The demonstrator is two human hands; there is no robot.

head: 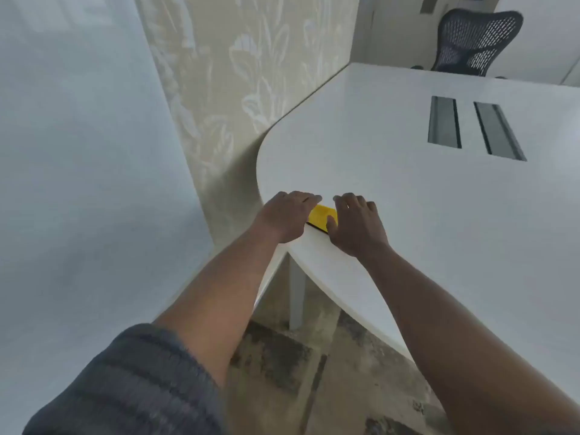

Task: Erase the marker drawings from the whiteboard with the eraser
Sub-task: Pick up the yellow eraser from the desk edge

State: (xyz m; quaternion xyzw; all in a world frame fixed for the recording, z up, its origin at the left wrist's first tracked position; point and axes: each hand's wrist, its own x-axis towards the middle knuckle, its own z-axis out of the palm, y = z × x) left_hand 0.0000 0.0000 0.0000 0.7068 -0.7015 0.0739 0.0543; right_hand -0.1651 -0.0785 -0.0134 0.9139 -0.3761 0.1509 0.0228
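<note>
A yellow eraser [320, 214] with a dark underside lies on the white table [439, 230], close to its rounded near-left edge. My left hand [284, 216] curls over the eraser's left end. My right hand [356, 226] covers its right end, thumb on the near side and fingers over the far side. Only the middle of the eraser shows between the hands. A large pale board surface [78, 152], seemingly the whiteboard, fills the left side. No marker drawing shows on the part in view.
A patterned beige wall panel [238, 73] stands between the board and the table. Two rectangular cable slots [445, 122] sit in the tabletop further back. A dark mesh office chair [477, 39] stands at the far side. A table leg [296, 296] and mottled floor lie below.
</note>
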